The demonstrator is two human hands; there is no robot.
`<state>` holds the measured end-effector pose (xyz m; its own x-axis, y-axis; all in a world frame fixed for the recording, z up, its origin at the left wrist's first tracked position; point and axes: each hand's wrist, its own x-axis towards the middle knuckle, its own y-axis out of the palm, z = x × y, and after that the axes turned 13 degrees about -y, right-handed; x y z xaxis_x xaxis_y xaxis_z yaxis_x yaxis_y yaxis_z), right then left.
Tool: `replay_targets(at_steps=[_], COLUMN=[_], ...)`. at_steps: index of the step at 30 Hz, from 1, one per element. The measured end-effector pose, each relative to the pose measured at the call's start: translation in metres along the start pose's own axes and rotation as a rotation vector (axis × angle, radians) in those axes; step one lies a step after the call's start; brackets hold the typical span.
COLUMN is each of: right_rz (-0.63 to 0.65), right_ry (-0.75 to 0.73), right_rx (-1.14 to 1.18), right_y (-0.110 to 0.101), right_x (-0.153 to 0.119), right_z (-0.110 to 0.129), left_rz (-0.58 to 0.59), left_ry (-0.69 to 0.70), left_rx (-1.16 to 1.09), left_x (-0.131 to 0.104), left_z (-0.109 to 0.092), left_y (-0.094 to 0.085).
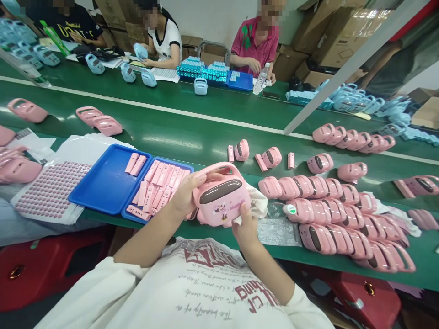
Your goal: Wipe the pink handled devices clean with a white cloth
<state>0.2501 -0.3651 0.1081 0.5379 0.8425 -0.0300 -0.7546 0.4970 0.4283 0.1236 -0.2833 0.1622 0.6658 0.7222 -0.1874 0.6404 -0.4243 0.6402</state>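
Note:
A pink plastic casing with a loop handle, a dark oval window and a printed cartoon figure is held up in front of my chest. My left hand grips its left side near the handle, the fingers closed on it. At the lower right edge my right hand pinches the same casing, thumb on the printed front. A white cloth is bunched in that hand, behind the casing. Below and behind it, parts of more pink casings show, mostly hidden.
On my left lie a blue tray and another full of small pink pieces, beside sticker sheets. Rows of pink casings fill the right. Beyond is a green conveyor belt; across it people handle blue casings.

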Motion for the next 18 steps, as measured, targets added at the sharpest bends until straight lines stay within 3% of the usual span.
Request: replay_targets(at_steps=[2, 4, 8, 10, 12, 15, 18], right_rz=[-0.056, -0.072, -0.062, -0.051, -0.026, 0.074, 0.302], right_ry=[0.117, 0.220, 0.387, 0.390, 0.273, -0.030, -0.525], right_rx=[0.084, 0.136, 0.151, 0.139, 0.081, -0.162, -0.584], right_y=[0.006, 0.010, 0.013, 0.012, 0.009, 0.005, 0.006], right_x=[0.008, 0.016, 0.028, 0.031, 0.034, 0.034, 0.031], right_z=[0.004, 0.004, -0.003, -0.008, -0.009, -0.005, 0.002], left_rz=[0.068, 0.049, -0.134, -0.226, -0.290, -0.352, -0.380], left_ry=[-0.069, -0.078, -0.007, -0.009, -0.010, -0.019, -0.118], left_rx=[0.025, 0.068, 0.194, 0.193, 0.122, -0.057, -0.272], left_x=[0.002, 0.004, 0.008, 0.010, 0.013, 0.020, 0.027], left_z=[0.001, 0.004, 0.016, 0.022, 0.027, 0.028, 0.026], left_y=[-0.005, -0.008, -0.010, -0.008, -0.005, 0.000, 0.000])
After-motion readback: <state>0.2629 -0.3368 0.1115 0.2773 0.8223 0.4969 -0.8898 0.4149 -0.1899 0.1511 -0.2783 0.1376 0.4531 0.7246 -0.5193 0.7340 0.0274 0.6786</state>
